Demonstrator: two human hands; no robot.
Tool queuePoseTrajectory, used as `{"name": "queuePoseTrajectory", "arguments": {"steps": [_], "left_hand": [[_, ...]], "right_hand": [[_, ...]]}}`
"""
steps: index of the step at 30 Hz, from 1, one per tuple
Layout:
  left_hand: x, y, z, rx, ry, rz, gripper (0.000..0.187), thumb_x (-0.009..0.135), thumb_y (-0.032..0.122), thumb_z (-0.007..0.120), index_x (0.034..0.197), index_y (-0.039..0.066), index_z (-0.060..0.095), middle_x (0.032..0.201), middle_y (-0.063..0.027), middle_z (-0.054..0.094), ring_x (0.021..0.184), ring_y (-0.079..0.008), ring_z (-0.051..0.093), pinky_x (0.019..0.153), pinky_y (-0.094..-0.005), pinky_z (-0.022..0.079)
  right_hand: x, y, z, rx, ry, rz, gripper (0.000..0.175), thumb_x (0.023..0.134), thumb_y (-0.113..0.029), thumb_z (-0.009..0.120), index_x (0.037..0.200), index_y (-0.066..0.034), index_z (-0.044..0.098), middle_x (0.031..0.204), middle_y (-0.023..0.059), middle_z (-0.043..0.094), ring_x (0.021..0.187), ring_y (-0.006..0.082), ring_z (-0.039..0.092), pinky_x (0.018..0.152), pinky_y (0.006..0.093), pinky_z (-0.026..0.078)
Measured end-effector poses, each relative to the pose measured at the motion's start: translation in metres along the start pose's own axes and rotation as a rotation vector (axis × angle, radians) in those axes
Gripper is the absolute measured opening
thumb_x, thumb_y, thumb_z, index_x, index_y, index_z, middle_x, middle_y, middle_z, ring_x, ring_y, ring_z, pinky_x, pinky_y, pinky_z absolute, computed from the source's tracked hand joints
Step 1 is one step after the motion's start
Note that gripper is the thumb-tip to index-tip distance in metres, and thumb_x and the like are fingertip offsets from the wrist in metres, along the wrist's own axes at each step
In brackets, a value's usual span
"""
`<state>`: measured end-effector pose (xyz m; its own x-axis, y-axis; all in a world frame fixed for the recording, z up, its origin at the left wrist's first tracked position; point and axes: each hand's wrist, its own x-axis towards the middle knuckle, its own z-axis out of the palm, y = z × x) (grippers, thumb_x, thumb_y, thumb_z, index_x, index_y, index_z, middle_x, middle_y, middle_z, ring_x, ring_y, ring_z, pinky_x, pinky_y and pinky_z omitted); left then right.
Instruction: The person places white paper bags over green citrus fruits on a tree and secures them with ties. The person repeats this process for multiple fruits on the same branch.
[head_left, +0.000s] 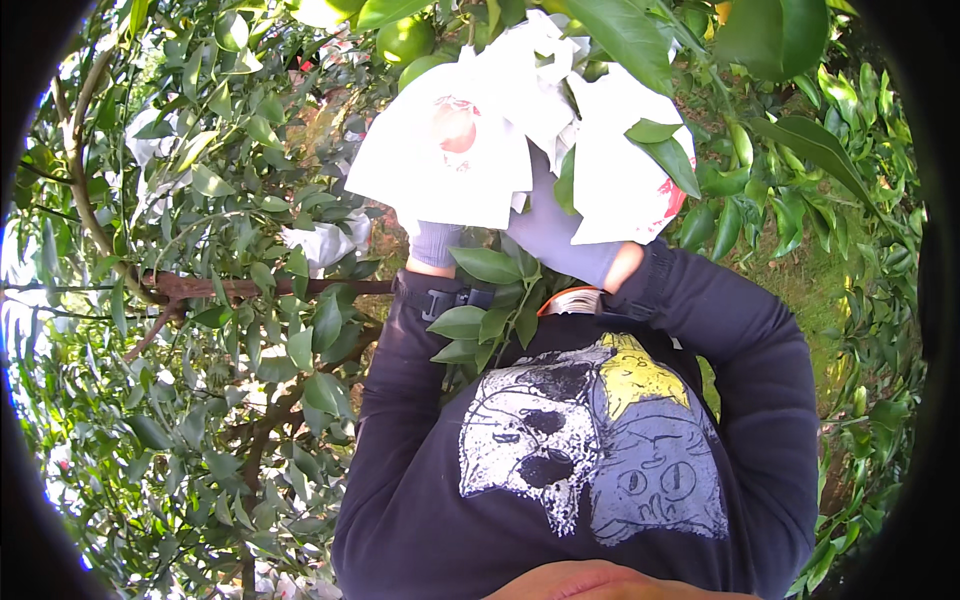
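Observation:
Both my hands wear grey gloves and reach up among citrus branches. A white paper fruit bag (480, 150) with a red print covers most of my left hand (435, 244); only the glove's cuff shows below it. My right hand (559, 229) lies between that bag and a second white paper bag (622, 165), its fingers hidden behind the paper. Whether either hand grips a bag cannot be seen. Crumpled white paper (540, 75) joins the tops of the bags. A green citrus fruit (405, 39) hangs just above the left bag.
A leafy twig (517, 307) stands between my forearms. Below my right wrist is an orange-rimmed container (574, 300) with pale contents. At the left, a brown branch (247, 287) runs sideways, and another white bag (326, 244) hangs among leaves. Large leaves (817, 154) reach in from the right.

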<state>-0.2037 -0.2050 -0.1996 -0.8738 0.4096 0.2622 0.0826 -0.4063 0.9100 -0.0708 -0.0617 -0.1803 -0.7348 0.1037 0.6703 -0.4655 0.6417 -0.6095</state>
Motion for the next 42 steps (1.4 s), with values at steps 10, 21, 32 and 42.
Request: {"name": "queuePoseTrajectory", "arguments": {"steps": [10,21,32,42], "left_hand": [[-0.067,0.044,0.020,0.029,0.432,0.336,0.017,0.091,-0.004,0.062,0.106,-0.003,0.068,0.104,-0.0077,0.068,0.095,-0.0156,0.064,0.088,-0.0266,0.049],[-0.102,0.048,0.035,0.319,0.173,0.255,0.016,0.089,-0.006,0.061,0.102,-0.001,0.069,0.096,-0.0083,0.070,0.078,-0.0105,0.062,0.070,-0.0235,0.048],[-0.105,0.061,0.038,0.326,0.099,0.142,0.016,0.087,-0.005,0.066,0.102,-0.002,0.068,0.096,-0.0086,0.069,0.082,-0.0124,0.064,0.073,-0.0242,0.050],[-0.109,0.069,0.037,0.460,0.123,0.080,0.013,0.085,-0.001,0.067,0.098,-0.001,0.070,0.090,-0.0079,0.069,0.073,-0.0137,0.063,0.068,-0.0266,0.050]], "right_hand": [[-0.062,-0.030,-0.138,-0.204,-1.162,0.418,0.022,0.089,-0.020,0.061,0.101,-0.0038,0.070,0.093,0.0199,0.068,0.088,0.0387,0.065,0.080,0.0455,0.052],[-0.097,-0.027,-0.153,-0.334,-0.991,0.154,0.011,0.081,-0.012,0.063,0.088,-0.0097,0.071,0.084,0.0090,0.068,0.082,0.0310,0.067,0.074,0.0419,0.053],[-0.092,-0.032,-0.143,-0.455,-0.874,0.094,0.001,0.076,-0.010,0.068,0.075,-0.0104,0.069,0.074,0.0076,0.066,0.072,0.0293,0.065,0.069,0.0404,0.051],[-0.077,-0.030,-0.151,-0.319,-0.864,0.228,0.007,0.079,-0.014,0.072,0.078,-0.0077,0.071,0.078,0.0094,0.069,0.073,0.0316,0.066,0.066,0.0407,0.052]]}}
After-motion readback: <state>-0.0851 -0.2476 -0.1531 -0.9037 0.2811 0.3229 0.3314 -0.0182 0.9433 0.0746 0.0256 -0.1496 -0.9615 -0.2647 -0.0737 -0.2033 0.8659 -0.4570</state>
